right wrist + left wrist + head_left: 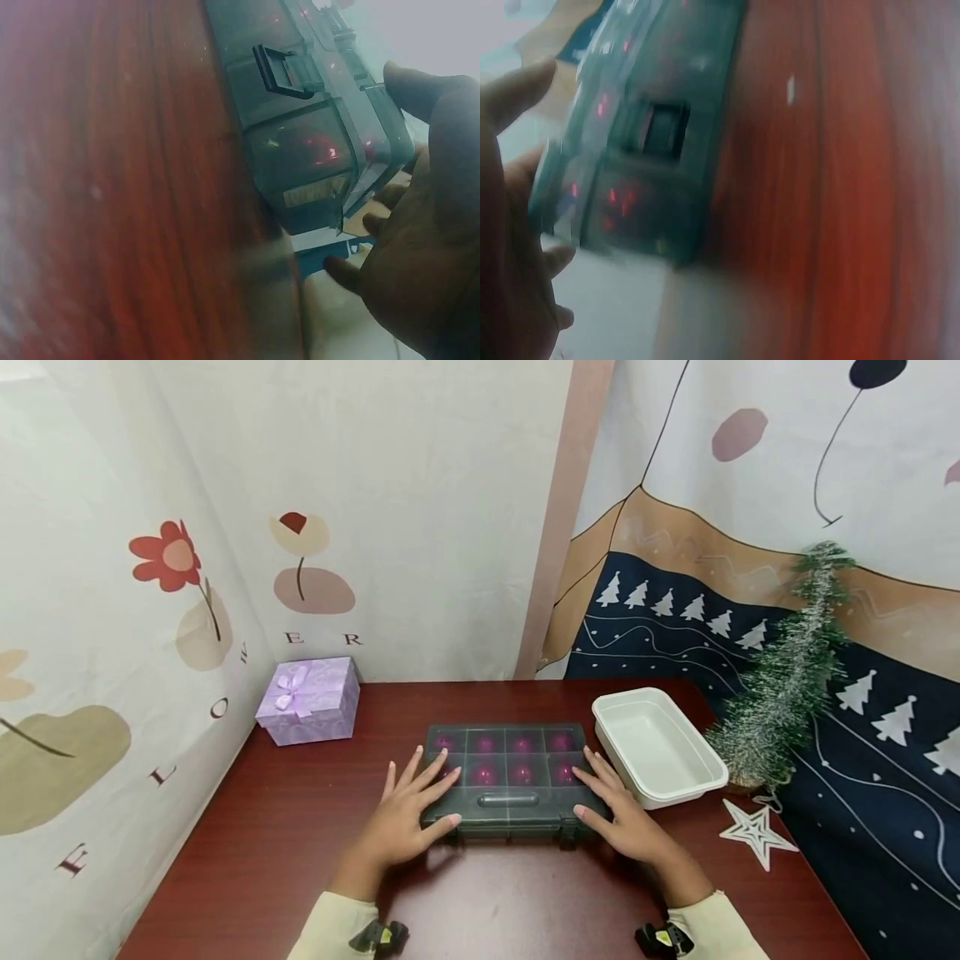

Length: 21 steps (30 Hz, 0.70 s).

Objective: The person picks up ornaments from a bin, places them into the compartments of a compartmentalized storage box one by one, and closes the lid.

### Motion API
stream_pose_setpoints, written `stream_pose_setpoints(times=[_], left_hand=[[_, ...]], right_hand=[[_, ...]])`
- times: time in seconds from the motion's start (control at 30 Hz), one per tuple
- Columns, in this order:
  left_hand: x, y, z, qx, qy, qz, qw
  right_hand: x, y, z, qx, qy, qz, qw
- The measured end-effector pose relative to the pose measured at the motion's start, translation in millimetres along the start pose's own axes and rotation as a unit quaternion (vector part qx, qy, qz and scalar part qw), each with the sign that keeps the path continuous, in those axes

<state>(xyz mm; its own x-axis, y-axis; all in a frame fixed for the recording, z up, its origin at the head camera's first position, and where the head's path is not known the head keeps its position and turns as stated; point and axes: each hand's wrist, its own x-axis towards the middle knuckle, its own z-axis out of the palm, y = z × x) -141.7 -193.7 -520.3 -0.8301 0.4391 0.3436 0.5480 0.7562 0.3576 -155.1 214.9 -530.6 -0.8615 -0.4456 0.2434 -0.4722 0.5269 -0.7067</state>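
Observation:
A dark see-through compartment case (507, 810) lies with its lid down on the table, its handle recess facing me. Shiny pink-red balls (484, 774) show through the lid in its compartments. My left hand (401, 818) is at the case's left side, fingers spread and stretched over the edge of the lid. On the opposite side my right hand (624, 818) lies the same way, fingertips at the lid's right edge. In the right wrist view, one front latch (285, 73) sticks outward; the left wrist view shows the other latch (662, 131), blurred, against the front.
A white plastic tub (660, 743) stands right of the case, close to my right hand. Behind it are a small tinsel tree (787, 685) and a white star (758, 834) near the table's right edge. A lilac gift box (311, 702) sits at the back left.

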Motion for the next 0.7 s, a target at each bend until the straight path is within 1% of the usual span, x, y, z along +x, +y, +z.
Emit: stream_pose_setpoints(times=[0.07,0.13,0.27,0.33,0.37,0.5,0.6,0.7], left_hand=[[7.7,9.9,1.5,0.02,-0.011,0.017,0.9996],[16.1,20.2,4.4,0.043,-0.028,0.031,0.9982],[30.3,46.0,7.0,0.084,-0.073,0.043,0.9929],[36.3,60.3,6.8,0.099,-0.091,0.049,0.9898],[39.2,67.5,6.9,0.103,-0.099,0.052,0.9884],[48.6,89.7,12.1,0.113,-0.124,0.072,0.9832],[52.7,100.1,19.8,0.12,-0.141,0.083,0.9792],[55.3,107.4,27.3,0.123,-0.152,0.088,0.9767]], right_hand=[[-0.9,0.4,0.5,0.008,0.013,-0.018,0.9997],[-1.8,0.8,0.4,0.014,0.026,-0.045,0.9986],[-4.7,2.2,0.7,0.025,0.049,-0.105,0.9929],[-6.5,2.4,1.0,0.036,0.056,-0.127,0.9897],[-7.4,2.7,1.1,0.041,0.061,-0.134,0.9883],[-10.5,2.4,0.5,0.076,0.076,-0.13,0.9856],[-12.3,3.2,0.2,0.095,0.087,-0.129,0.9832],[-14.0,6.2,0.7,0.099,0.093,-0.149,0.9795]])
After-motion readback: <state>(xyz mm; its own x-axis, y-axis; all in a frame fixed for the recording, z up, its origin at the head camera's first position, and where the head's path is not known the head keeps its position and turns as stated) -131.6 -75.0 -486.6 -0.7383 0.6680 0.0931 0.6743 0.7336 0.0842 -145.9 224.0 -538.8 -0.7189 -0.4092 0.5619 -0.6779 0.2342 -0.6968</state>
